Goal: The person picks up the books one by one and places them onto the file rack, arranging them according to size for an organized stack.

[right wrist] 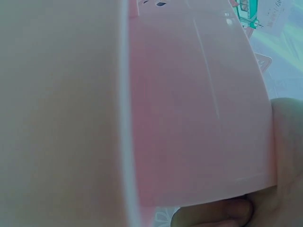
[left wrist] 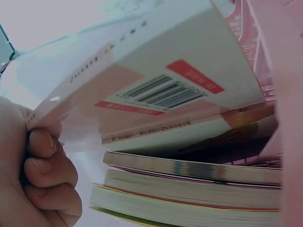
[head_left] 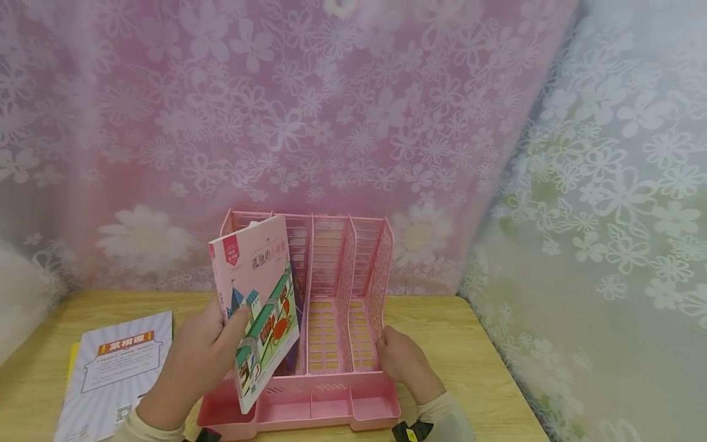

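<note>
My left hand [head_left: 201, 353] grips a pink paperback book [head_left: 265, 258] by its spine side, thumb on the front cover, which shows a red crab and a green train. The book is upright and slightly tilted, in front of the left slots of a pink desktop book rack [head_left: 331, 396]. Its back cover with a barcode [left wrist: 163, 92] faces the left wrist camera, beside several books [left wrist: 189, 189] standing in the rack. My right hand [head_left: 405, 362] holds the front edge of the rack's right side panel, its fingers curled around the pink plastic [right wrist: 199, 118].
On the wooden table [head_left: 469, 356], left of the rack, lies a pale book [head_left: 118, 368] with something yellow under its edge. A flowered pink curtain [head_left: 331, 123] hangs behind the table, and a pale flowered one [head_left: 596, 245] hangs at the right.
</note>
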Demonstrator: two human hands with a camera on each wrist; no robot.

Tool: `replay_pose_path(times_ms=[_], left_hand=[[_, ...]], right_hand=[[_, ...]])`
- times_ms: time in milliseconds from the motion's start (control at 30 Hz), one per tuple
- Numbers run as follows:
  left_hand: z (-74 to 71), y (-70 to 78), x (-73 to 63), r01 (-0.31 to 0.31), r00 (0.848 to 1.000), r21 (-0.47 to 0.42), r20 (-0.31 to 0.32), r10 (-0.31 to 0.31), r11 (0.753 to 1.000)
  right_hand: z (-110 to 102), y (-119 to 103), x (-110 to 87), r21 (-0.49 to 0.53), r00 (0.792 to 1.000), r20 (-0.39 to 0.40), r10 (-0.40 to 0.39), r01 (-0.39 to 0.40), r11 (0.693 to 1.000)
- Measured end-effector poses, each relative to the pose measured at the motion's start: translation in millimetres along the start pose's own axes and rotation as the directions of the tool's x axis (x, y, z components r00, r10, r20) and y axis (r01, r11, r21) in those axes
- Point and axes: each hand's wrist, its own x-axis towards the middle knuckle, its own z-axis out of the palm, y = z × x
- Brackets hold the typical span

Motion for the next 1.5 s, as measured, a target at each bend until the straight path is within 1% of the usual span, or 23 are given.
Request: replay_pose_path(times_ms=[100,267,400,500,600,700,800,867,967,1067,1200,1300,1433,1500], left_hand=[[-1.2,5.8,7.3,-0.002,1.000,0.010,-0.031,0.003,1.000],[-0.1,14.8,18.5,0.019,0.997,0.010,-0.077,-0.019,1.000],[4.2,17.5,24.8,0.053,0.995,0.003,-0.087,-0.052,0.999],[9.6,16.5,28.8,0.059,0.995,0.031,-0.083,-0.056,0.998],[17.1,13.1,33.4,0.043,0.996,0.087,-0.085,-0.035,0.995],[23.8,9.1,35.6,0.020,0.994,0.137,-0.111,-0.005,0.990],[27.7,6.4,35.9,0.003,0.990,0.176,-0.136,0.021,0.984],[28.5,5.9,35.8,-0.001,0.990,0.200,-0.141,0.030,0.980],[28.3,5.6,35.5,0.005,0.992,0.240,-0.125,0.026,0.971],[27.2,3.5,34.5,0.026,0.996,0.265,-0.089,-0.002,0.964],[25.1,0.0,33.9,0.056,0.998,0.268,-0.048,-0.045,0.962],[22.3,0.3,35.6,0.053,0.998,0.286,-0.045,-0.042,0.957],[17.9,3.7,39.8,0.027,0.999,0.338,-0.048,-0.011,0.941],[15.8,5.7,42.0,0.026,0.999,0.348,-0.042,-0.012,0.937]], right_hand=[[0.1,0.0,-0.5,0.003,1.000,0.000,0.005,-0.005,1.000],[-0.5,0.1,-0.7,0.013,1.000,0.000,0.008,-0.008,1.000],[-0.4,0.5,-0.3,-0.004,1.000,-0.003,0.005,-0.005,1.000],[-0.1,1.2,0.3,-0.016,1.000,-0.006,0.004,-0.004,1.000],[0.0,1.5,1.0,-0.022,1.000,-0.005,0.005,-0.005,1.000],[0.1,1.1,1.3,-0.018,1.000,-0.002,0.000,0.000,1.000],[-0.1,0.2,1.0,-0.017,1.000,-0.002,-0.005,0.005,1.000],[-0.5,-0.3,0.4,-0.019,1.000,-0.006,-0.007,0.007,1.000],[-0.9,-0.4,-0.3,-0.019,1.000,-0.009,-0.008,0.008,1.000],[-0.7,0.0,-0.6,-0.025,1.000,-0.009,-0.016,0.016,1.000],[0.1,1.3,0.0,-0.029,1.000,-0.010,-0.028,0.028,0.999],[1.0,2.0,0.5,-0.031,1.000,-0.007,-0.029,0.029,0.999],[1.5,2.1,0.5,-0.034,1.000,-0.008,-0.025,0.025,0.999],[1.0,1.6,0.1,-0.033,1.000,-0.010,-0.025,0.025,0.999]])
